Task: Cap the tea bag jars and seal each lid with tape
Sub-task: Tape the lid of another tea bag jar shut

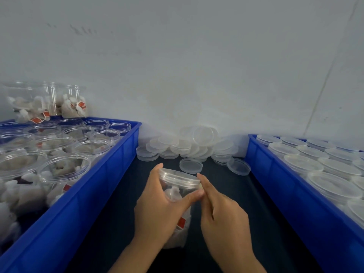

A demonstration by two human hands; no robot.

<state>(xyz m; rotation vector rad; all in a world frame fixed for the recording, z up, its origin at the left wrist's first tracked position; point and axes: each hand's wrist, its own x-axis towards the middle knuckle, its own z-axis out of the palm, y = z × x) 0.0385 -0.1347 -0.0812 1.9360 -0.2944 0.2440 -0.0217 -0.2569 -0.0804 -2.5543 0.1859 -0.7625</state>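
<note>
A clear plastic jar filled with white tea bags stands on the dark table between two blue crates. A translucent lid sits on its mouth. My left hand wraps around the jar's body, thumb lying across the front just under the lid. My right hand is at the jar's right side, its fingertips touching the lid's rim near my left thumb. Whether it pinches tape there I cannot tell; no tape roll shows.
The blue crate on the left holds several open jars of tea bags, with three more jars behind it. Capped jars fill the blue crate on the right. Loose lids are piled against the wall.
</note>
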